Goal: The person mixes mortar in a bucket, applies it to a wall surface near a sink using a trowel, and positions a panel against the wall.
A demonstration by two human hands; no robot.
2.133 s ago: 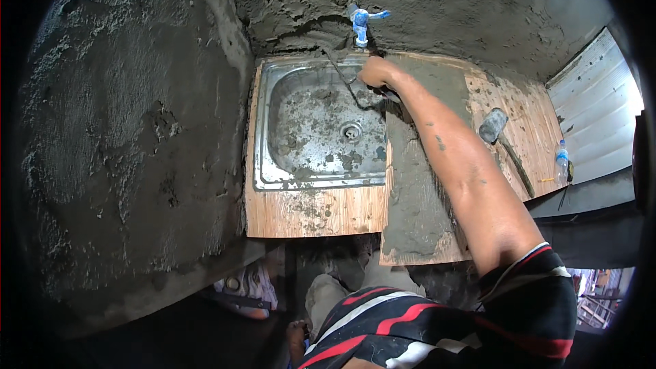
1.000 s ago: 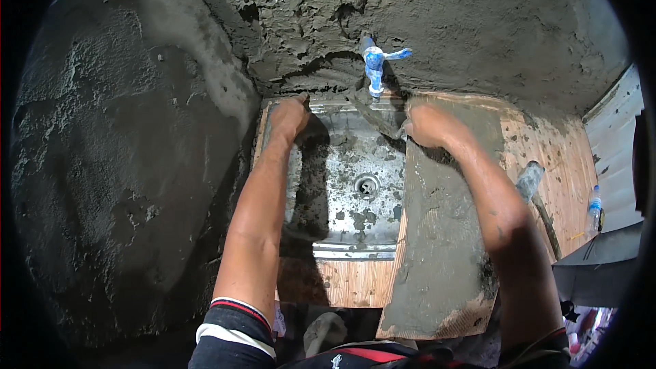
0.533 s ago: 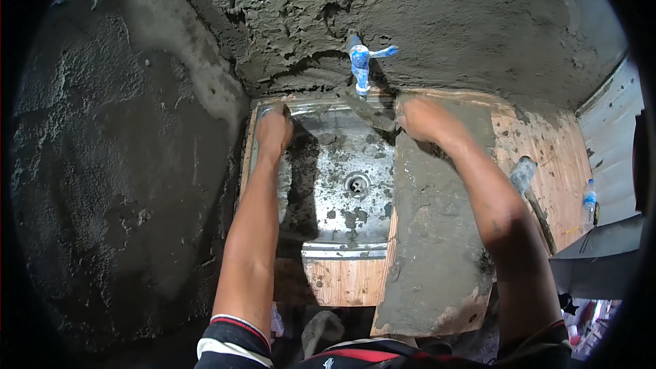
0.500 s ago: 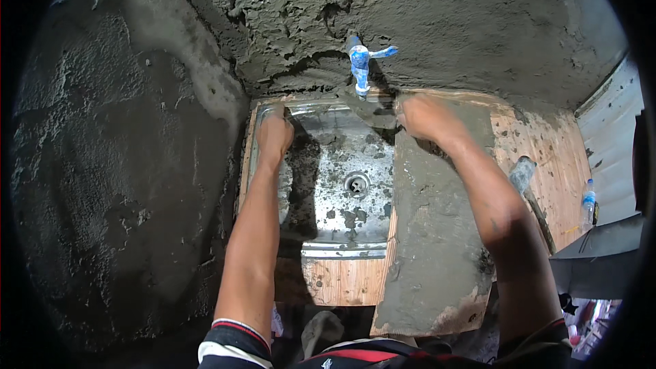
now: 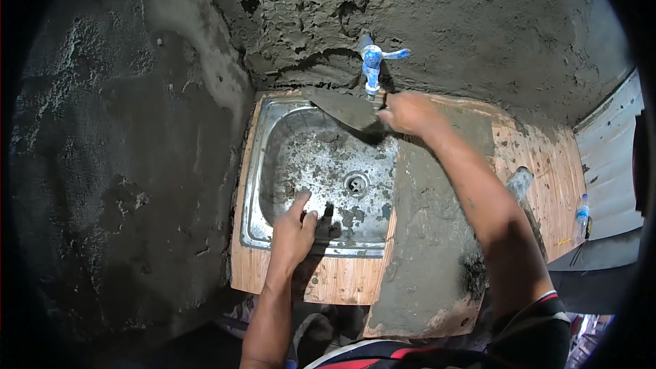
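Note:
A pointed trowel [image 5: 345,109] with mortar on its blade is gripped in my right hand [image 5: 410,113], its fingers closed round the handle end. The blade points left along the back rim of the metal sink [image 5: 254,195], just below the tap [image 5: 372,65]. Over the front left of the basin is my left hand [image 5: 292,236], with index finger and thumb stretched out and nothing held. Whether it touches the basin I cannot tell. Mortar crumbs dot the basin floor around the drain [image 5: 356,183].
Wet mortar covers the wall [image 5: 465,34] behind and the wall [image 5: 130,164] at left. Right of the sink lies a mortar-smeared board [image 5: 437,232]. On the wooden top [image 5: 540,157] farther right lie a grey-smeared tool [image 5: 521,183] and a plastic bottle [image 5: 582,217].
My left hand has come from the sink's back left corner toward the front of the basin. My right hand has shifted slightly left, and the trowel blade now lies farther left along the back rim.

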